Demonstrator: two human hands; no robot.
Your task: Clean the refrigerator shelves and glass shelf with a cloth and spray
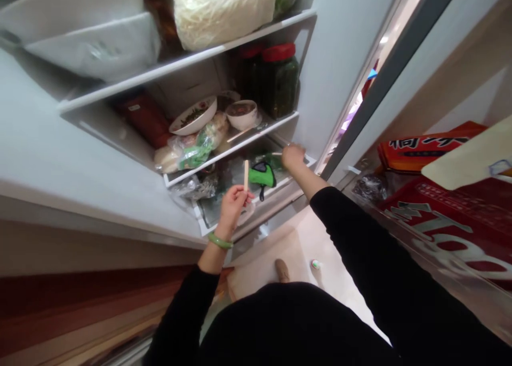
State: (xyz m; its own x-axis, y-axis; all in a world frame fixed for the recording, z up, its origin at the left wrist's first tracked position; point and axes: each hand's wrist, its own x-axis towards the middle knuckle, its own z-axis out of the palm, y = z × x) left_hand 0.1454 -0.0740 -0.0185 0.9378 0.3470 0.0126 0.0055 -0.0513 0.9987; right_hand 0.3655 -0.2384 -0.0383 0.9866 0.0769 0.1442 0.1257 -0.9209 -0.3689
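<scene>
I look down into an open fridge. My left hand [233, 203], with a green bangle on the wrist, is closed around a thin pale wooden stick [246, 175] held upright in front of the lower shelf. My right hand [293, 155] reaches further in to the right end of the lower shelf [280, 187], fingers curled; what they hold is hidden. Between the hands lies a green bag with a black patch [262, 175].
The middle shelf [240, 144] carries two bowls of food [194, 116] [242, 114], bagged vegetables [192, 150] and dark jars with red lids [280, 78]. A cabbage [224, 11] sits on the top shelf. The fridge door at right holds red packets [432, 147].
</scene>
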